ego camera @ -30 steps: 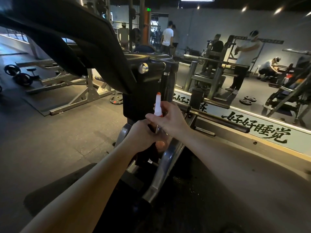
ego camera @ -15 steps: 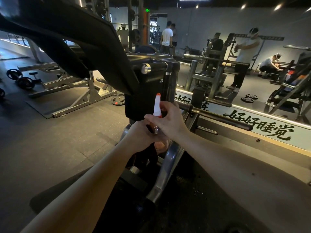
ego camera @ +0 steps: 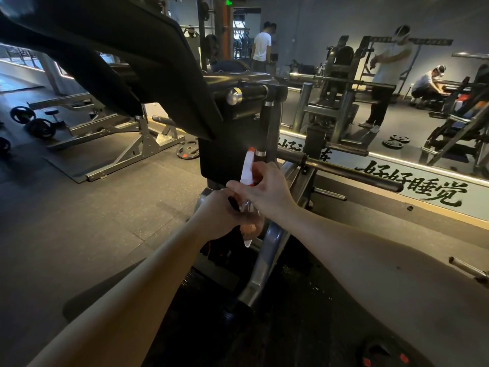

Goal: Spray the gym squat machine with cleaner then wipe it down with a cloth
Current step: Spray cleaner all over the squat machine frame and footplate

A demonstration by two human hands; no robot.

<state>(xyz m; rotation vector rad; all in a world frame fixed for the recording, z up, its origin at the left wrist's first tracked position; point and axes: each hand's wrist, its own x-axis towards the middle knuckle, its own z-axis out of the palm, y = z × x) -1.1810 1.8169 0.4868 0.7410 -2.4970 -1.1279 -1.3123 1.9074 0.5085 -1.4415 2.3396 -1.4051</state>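
Basically no movement over the last second: both hands are in the same spot and the spray bottle (ego camera: 248, 170) has the same aim.

- Right hand (ego camera: 267, 192): fingers curled over the white sprayer head. The trigger side faces away, so I can't tell how far it is squeezed.
- Left hand (ego camera: 218, 213): wrapped round the clear lower body of the bottle, steadying it from below.
- Bottle position: upright between the hands, just in front of the squat machine (ego camera: 222, 154). The orange nozzle tip points at the black upright panel and sits near it without touching.

One change: there is now a faint pale streak off the nozzle tip toward the panel, which wasn't there half a second ago. It's probably mist, but it's too thin to be sure.

My read is that the spray step is under way and a pump has just fired or is firing. Only this lower panel is being covered. The big slanted pad above and the steel frame below show no wet sheen that I can make out.

Wiping hasn't started. No cloth is clearly visible. The dark bundle (ego camera: 219, 250) under the left hand might be it, but I can't tell.

Next, I'd sweep the aim up over the pad and then free a hand to wipe.
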